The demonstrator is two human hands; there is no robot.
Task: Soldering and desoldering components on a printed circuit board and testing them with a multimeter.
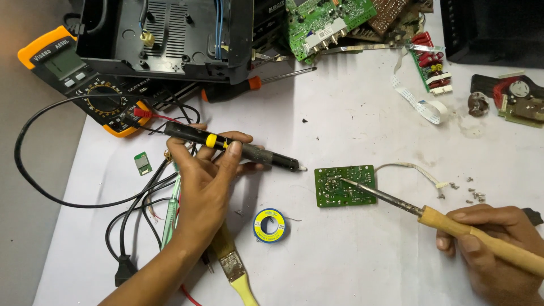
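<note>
Nearest the lens, the right hand [490,249] was clenched round the wooden handle of a soldering iron [436,218], whose metal tip rested on the small green board [345,185] lying flat on the white sheet [362,113]. Left of the board, the left hand [207,178] gripped a black desoldering pump [232,146], thumb near its yellow button, with the nozzle just beside the board's left edge but not touching it. Below and left of the board lay a solder spool [269,225], and further left a brush [232,266] partly under the left wrist. Right of the board a few loose screws [470,190] sat near a white lead running from the board's corner. Above and far left of the board stood a multimeter [85,79], with a black chassis [170,39] beside it. To do this well, I judged that the tip should stay steady on one joint until the solder ran, and the nozzle should be brought close beside the tip and held upright over the joint before the button was pressed; the board lay unclamped, so a push from either tool could slide it.
</note>
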